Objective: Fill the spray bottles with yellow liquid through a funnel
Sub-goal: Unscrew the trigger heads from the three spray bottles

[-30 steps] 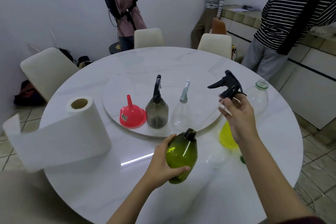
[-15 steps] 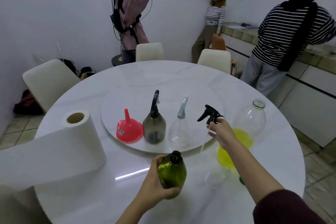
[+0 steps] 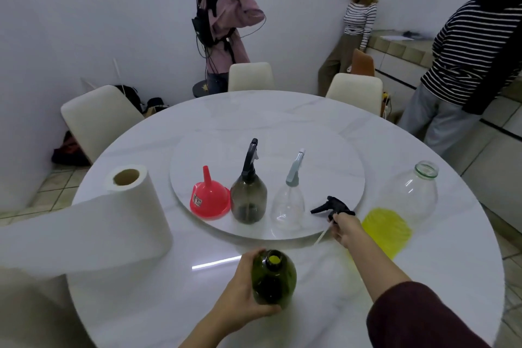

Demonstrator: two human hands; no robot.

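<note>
Between the hands: left (image 3: 243,294) grips green bottle (image 3: 273,277), right (image 3: 345,227) holds sprayer (image 3: 333,206).

Three spray bottles stood on the table — green (image 3: 273,280), smoky grey (image 3: 248,200), clear (image 3: 288,206) — plus one red funnel (image 3: 209,202), one glass jar (image 3: 406,203), one paper-towel roll (image 3: 124,215), three chairs (image 3: 99,118).

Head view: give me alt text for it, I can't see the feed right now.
The left hand grips an open green plastic bottle on the round white marble table, while the right hand holds its black trigger sprayer at the turntable edge. On the turntable stand an upturned red funnel, a smoky spray bottle and a clear one.
</note>
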